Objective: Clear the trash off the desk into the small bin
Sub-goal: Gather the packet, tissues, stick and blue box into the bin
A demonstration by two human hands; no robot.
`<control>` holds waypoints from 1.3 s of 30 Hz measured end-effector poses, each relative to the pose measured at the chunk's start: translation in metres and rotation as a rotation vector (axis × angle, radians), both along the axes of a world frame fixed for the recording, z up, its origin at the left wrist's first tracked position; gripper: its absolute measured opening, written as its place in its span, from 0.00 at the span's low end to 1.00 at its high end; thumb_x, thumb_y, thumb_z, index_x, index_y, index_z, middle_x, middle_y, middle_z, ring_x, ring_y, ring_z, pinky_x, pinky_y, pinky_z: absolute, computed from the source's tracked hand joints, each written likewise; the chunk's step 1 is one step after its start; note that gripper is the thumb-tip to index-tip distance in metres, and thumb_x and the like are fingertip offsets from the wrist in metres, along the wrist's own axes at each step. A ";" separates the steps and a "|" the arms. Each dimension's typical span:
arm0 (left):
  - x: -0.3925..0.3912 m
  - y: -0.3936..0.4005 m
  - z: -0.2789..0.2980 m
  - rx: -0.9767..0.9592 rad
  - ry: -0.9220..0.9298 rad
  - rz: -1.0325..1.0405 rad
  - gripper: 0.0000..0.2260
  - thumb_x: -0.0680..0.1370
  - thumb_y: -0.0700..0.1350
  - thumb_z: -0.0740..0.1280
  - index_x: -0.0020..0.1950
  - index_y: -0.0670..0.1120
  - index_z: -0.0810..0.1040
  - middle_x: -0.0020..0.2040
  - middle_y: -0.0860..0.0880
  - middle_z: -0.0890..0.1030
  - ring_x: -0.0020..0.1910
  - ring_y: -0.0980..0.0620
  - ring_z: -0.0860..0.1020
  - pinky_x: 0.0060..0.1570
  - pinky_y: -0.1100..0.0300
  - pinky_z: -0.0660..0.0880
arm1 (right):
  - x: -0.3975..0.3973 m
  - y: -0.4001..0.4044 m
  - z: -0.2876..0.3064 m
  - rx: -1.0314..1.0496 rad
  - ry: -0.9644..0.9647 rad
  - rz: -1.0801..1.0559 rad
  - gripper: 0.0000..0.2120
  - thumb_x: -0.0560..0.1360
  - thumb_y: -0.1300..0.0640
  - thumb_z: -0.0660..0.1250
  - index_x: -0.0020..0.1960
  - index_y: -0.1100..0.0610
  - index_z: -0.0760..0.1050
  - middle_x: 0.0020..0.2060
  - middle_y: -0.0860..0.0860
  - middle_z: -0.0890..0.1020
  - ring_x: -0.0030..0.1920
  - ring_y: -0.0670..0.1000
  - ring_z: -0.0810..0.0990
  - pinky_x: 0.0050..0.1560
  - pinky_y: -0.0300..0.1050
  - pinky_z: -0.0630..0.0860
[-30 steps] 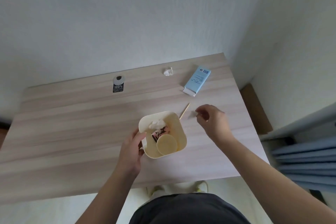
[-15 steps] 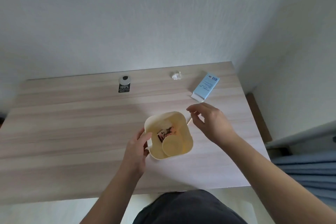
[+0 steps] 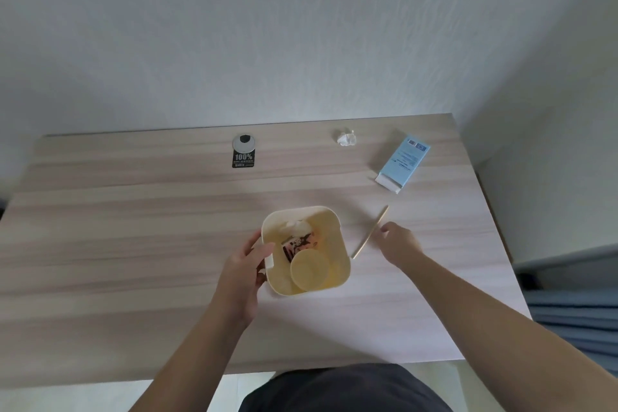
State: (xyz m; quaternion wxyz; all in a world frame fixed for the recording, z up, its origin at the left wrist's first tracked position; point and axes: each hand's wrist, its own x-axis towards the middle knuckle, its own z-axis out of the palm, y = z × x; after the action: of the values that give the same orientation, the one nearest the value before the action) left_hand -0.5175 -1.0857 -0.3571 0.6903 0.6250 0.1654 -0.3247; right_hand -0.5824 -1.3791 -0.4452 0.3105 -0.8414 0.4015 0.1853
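Note:
A small cream bin [image 3: 343, 264] stands on the wooden desk [image 3: 133, 244] just in front of me. Inside it lie a round pale disc [image 3: 309, 269], a printed wrapper [image 3: 301, 244] and a white scrap [image 3: 294, 226]. My left hand [image 3: 244, 264] grips the bin's left wall. My right hand [image 3: 399, 244] is low over the desk to the right of the bin, fingers loosely curled and holding nothing. Its fingertips are right beside a thin wooden stick [image 3: 369, 232] lying diagonally on the desk.
A crumpled white paper ball [image 3: 345, 138] lies near the desk's back edge. A light blue box [image 3: 403, 164] is at the back right, and a black and grey tag [image 3: 243, 155] at the back centre. The white wall runs behind the desk.
My right hand carried a small white scrap over the bin and let it go; the scrap now lies inside. The hand then moved back right and down beside the stick.

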 end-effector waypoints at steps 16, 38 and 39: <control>0.016 0.016 -0.009 0.003 -0.002 -0.016 0.22 0.69 0.46 0.69 0.64 0.49 0.82 0.48 0.45 0.85 0.42 0.49 0.79 0.39 0.57 0.74 | 0.012 0.009 -0.004 -0.262 0.274 0.251 0.11 0.73 0.62 0.62 0.55 0.59 0.75 0.46 0.54 0.82 0.48 0.57 0.81 0.39 0.43 0.73; 0.006 -0.033 -0.011 -0.007 -0.016 -0.040 0.25 0.76 0.37 0.69 0.74 0.46 0.73 0.50 0.39 0.77 0.39 0.47 0.75 0.40 0.54 0.73 | -0.030 0.075 0.172 -0.221 -0.321 0.514 0.07 0.76 0.48 0.65 0.49 0.44 0.81 0.39 0.45 0.82 0.40 0.47 0.80 0.39 0.43 0.76; 0.005 -0.034 -0.010 -0.010 -0.016 -0.036 0.25 0.77 0.36 0.68 0.74 0.45 0.72 0.50 0.39 0.77 0.37 0.48 0.75 0.40 0.55 0.73 | -0.030 0.081 0.170 -0.234 -0.274 0.572 0.08 0.76 0.47 0.63 0.51 0.45 0.80 0.43 0.46 0.82 0.43 0.49 0.81 0.42 0.44 0.76</control>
State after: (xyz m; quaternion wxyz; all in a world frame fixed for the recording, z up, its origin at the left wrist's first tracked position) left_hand -0.5127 -1.1199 -0.3675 0.6887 0.6272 0.1469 -0.3329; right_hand -0.6122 -1.2982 -0.2750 0.1983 -0.9670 0.1222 0.1029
